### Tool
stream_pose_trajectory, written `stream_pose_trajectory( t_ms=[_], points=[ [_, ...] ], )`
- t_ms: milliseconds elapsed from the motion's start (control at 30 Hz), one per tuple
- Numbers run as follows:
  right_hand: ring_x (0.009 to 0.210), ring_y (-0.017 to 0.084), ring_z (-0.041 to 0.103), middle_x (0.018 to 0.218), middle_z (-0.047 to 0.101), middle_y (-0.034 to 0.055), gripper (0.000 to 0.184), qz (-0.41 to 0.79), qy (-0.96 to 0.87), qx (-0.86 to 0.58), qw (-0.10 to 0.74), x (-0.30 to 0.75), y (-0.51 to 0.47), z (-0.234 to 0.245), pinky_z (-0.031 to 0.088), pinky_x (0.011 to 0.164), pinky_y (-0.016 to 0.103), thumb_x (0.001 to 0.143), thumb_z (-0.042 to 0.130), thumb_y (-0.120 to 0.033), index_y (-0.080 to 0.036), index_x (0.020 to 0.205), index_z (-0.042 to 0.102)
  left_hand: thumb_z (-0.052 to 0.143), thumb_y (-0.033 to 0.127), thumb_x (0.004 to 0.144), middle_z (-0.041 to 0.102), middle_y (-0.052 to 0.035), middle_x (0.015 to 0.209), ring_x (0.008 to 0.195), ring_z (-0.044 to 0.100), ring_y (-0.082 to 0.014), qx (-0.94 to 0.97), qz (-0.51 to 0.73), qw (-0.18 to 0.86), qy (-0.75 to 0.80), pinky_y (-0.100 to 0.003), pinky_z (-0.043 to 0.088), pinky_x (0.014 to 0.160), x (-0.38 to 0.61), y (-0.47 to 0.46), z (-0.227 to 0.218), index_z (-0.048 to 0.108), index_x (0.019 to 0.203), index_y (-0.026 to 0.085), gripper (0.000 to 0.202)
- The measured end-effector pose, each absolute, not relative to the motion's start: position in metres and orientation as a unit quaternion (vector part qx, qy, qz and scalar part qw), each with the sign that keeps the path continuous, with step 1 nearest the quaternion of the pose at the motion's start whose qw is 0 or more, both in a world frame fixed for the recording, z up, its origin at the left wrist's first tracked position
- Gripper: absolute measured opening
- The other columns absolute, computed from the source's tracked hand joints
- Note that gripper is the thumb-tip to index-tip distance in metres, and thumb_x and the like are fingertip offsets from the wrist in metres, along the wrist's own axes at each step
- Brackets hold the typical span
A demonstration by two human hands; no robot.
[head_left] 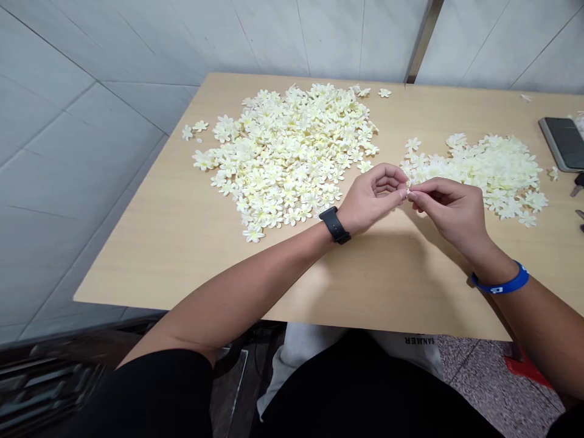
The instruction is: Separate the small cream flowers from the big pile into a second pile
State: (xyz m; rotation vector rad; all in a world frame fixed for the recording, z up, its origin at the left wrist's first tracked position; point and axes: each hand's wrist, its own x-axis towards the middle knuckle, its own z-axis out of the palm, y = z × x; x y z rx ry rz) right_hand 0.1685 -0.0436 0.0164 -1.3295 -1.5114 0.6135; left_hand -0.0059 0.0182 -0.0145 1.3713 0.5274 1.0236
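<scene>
Above the middle of the wooden table, my left hand and my right hand meet fingertip to fingertip. Both pinch one small white artificial flower between them, mostly hidden by the fingers. A black watch sits on my left wrist and a blue band on my right. A large heap of white-and-yellow flowers lies behind my left hand. A smaller, whiter pile of flowers lies just behind my right hand.
A dark phone lies near the table's right edge, with small dark objects below it. A few stray flowers lie left of the big heap. Tiled walls stand close behind and to the left of the table.
</scene>
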Motion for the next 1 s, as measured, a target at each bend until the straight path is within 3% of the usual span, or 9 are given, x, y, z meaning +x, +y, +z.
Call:
stream_pose_trajectory(
  t_ms=[267,1000],
  points=[
    [0.070,0.019,0.071,0.078,0.078,0.0031,0.006,0.259,-0.625,-0.543,0.497,0.1697,-0.0447,0.0176,0.059,0.068,0.034,0.080,0.085,-0.028,-0.024,0.079,0.081,0.084,0.036,0.081,0.068,-0.0020,0.093,0.088,0.066,-0.0110,0.618,0.449,0.606,0.221,-0.025,0.056,0.085,-0.0060,0.0176,-0.0148,0.061,0.098,0.018,0.034],
    [0.066,0.018,0.071,0.072,0.077,0.0021,0.002,0.286,-0.603,-0.579,0.468,0.1700,-0.0465,0.0248,0.060,0.065,0.031,0.080,0.083,-0.026,-0.024,0.079,0.082,0.076,0.031,0.089,0.066,-0.0049,0.098,0.092,0.066,-0.0127,0.654,0.470,0.553,0.211,-0.025,0.059,0.082,-0.0051,0.0111,-0.0160,0.060,0.099,0.019,0.022]
  ],
)
